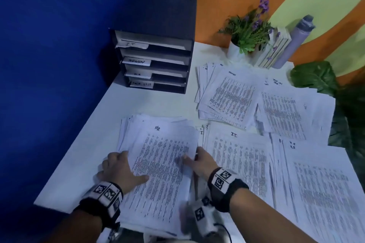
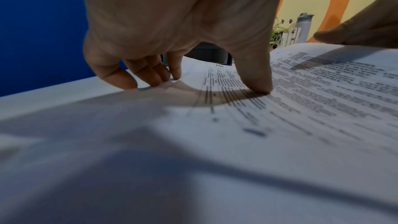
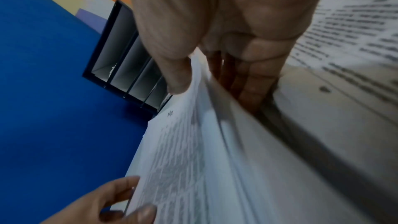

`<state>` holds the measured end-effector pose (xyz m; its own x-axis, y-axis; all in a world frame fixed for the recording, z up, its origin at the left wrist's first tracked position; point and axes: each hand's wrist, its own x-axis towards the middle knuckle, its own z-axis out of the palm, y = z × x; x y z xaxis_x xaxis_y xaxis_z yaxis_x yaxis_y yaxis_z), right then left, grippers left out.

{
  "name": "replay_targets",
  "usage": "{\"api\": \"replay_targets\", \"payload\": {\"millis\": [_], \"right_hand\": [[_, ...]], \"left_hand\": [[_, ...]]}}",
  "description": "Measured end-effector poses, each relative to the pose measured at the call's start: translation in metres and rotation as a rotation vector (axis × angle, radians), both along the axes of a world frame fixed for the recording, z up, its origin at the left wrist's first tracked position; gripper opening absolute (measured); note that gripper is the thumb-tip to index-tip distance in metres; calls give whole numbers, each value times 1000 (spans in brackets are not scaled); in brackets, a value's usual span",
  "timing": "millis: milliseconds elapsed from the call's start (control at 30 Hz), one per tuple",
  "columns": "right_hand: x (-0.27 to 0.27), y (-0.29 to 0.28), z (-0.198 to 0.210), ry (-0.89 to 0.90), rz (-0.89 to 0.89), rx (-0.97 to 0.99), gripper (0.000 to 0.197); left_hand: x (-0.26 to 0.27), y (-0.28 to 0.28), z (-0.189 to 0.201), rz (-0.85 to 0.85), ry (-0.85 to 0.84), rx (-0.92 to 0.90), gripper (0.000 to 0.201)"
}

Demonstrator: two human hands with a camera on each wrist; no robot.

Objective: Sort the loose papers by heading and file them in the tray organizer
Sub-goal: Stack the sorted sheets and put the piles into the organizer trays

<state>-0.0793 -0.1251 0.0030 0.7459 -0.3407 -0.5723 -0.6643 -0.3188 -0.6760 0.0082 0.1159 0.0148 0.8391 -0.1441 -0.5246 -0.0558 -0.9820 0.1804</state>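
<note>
4 tray labels (image 1: 137, 61): IT, ADMIN, HR

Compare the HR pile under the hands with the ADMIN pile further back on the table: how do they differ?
The HR pile is gripped at both sides, by the left hand and the right hand; the ADMIN pile lies untouched. The HR pile's right edge is lifted in the right hand's grip; the ADMIN pile lies flat and fanned out. Both are printed white sheets with handwritten headings.

Potted purple-flowered plant (image 1: 249, 31), grey bottle (image 1: 292, 42), big green leaf (image 1: 313, 76) along the wall.
</note>
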Motion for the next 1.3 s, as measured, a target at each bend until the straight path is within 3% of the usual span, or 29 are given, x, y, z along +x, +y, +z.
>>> {"api": "replay_targets", "payload": {"millis": [167,267,367,433,500,533,600,633,733,867,1100,1300], "right_hand": [[-7,7,5,-27,-218,-47,23],[-12,-5,11,-108,-347,-87,14],[-21,-13,18,-162,-504,18,10],[-26,-16,20,-184,-580,112,12],[-27,-18,22,-220,-625,172,14],[-27,-18,23,-239,-634,190,15],[-25,-17,25,-258,-635,207,16],[-25,-16,27,-266,-625,214,16],[-25,-15,28,-295,-525,245,29],[-33,-11,23,-235,-392,198,43],[-31,-25,34,-258,-539,59,11],[-38,-43,39,-259,-556,45,5]], "left_hand": [[0,-1,-3,-32,32,-224,61],[11,4,-7,-47,29,-229,57],[19,8,-8,-53,36,-185,58],[21,4,-4,-32,54,-289,56],[23,0,0,54,120,-500,40],[24,-1,0,99,178,-592,41],[29,3,-6,201,270,-713,71],[30,6,-8,210,294,-747,74],[22,2,3,186,253,-795,46],[14,-3,11,266,128,-881,37],[19,-12,19,235,166,-910,29],[21,-20,27,334,-23,-855,23]]}}
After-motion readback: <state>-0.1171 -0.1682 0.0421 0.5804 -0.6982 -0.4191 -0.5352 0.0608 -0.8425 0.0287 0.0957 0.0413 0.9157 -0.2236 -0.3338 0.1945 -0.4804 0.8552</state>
